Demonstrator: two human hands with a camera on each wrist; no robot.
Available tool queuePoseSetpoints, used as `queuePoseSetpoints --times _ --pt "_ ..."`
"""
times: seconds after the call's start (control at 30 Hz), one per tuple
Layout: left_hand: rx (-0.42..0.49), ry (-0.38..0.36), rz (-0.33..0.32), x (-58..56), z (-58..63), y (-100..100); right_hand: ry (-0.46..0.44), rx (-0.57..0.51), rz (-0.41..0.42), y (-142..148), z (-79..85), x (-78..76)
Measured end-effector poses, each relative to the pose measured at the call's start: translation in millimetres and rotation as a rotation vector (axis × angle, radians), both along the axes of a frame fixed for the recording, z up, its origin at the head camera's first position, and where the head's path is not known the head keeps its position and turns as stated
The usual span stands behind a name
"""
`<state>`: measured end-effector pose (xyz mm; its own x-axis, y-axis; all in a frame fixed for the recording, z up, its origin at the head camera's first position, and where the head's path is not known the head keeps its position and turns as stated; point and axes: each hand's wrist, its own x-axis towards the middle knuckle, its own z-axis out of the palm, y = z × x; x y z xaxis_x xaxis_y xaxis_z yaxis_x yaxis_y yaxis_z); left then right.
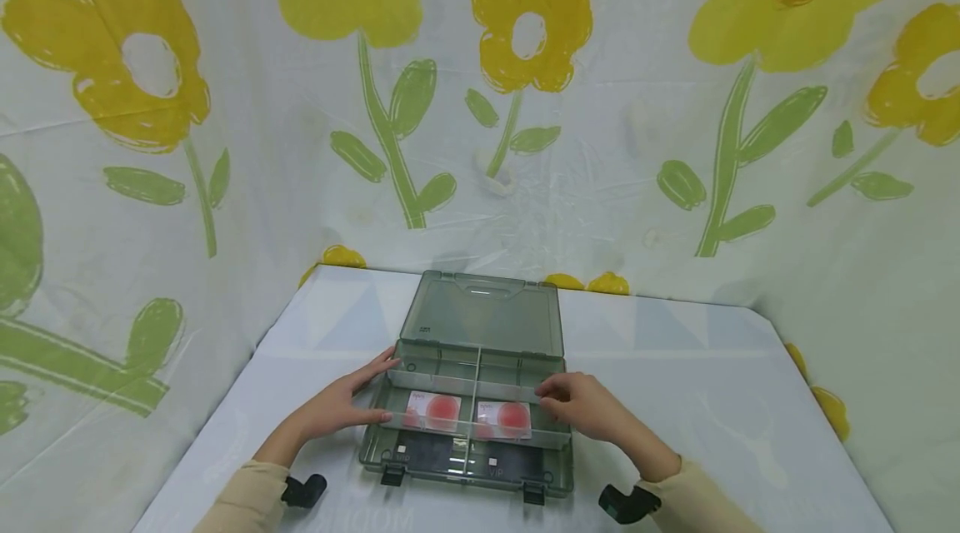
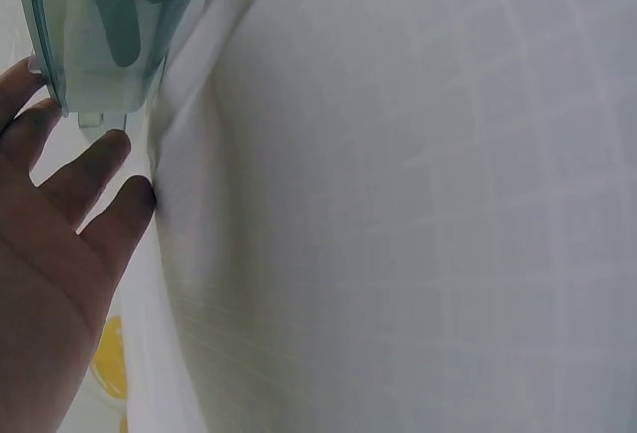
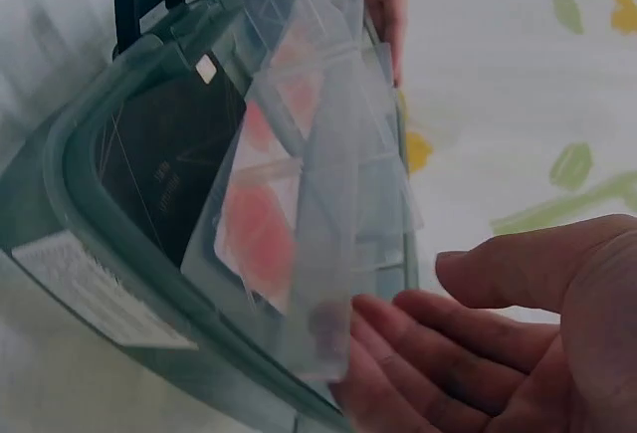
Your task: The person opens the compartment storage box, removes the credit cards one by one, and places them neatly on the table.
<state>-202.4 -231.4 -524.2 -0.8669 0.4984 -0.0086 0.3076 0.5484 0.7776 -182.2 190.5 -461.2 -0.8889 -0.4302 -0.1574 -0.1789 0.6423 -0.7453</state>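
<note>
A green translucent plastic box (image 1: 367, 448) lies on the table with its lid (image 1: 483, 312) tipped back. Clear dividers (image 1: 431, 383) cross it from side to side, and one runs front to back. Two white cards with red circles (image 1: 442, 408) (image 1: 513, 416) are in the middle compartments; two black cards (image 1: 431, 448) (image 1: 513, 460) lie in the front ones. Against the box's left side my left hand (image 1: 330, 408) rests with fingers spread, its thumb near a divider's end. My right hand (image 1: 592, 406) is at the right side, bent fingertips by a clear divider, thumb apart from them.
The white table (image 1: 720, 433) extends to both sides of the box. Behind it hangs a white cloth (image 1: 600, 183) printed with yellow flowers. Two black latches (image 1: 392, 475) (image 1: 534, 493) hang off the box's front edge. The rear compartments (image 1: 438, 361) show bare floor.
</note>
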Motion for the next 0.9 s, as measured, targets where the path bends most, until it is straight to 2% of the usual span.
queuePoseSetpoints --times 0.23,0.5,0.6,0.9 --pt "0.008 -0.013 0.005 -1.9 -1.9 -1.0 -0.020 0.046 0.032 -10.3 -4.0 -1.1" --pt "0.005 -0.005 0.005 -1.3 -1.3 0.5 0.058 0.160 0.051 -19.8 -8.3 -4.3" --pt "0.002 0.006 0.004 -0.5 -0.7 0.9 0.057 0.186 0.045 -24.2 -10.2 -4.8" --pt "0.001 -0.003 0.018 0.8 -1.3 1.5 0.021 0.160 0.046 -30.3 -13.4 -5.0"
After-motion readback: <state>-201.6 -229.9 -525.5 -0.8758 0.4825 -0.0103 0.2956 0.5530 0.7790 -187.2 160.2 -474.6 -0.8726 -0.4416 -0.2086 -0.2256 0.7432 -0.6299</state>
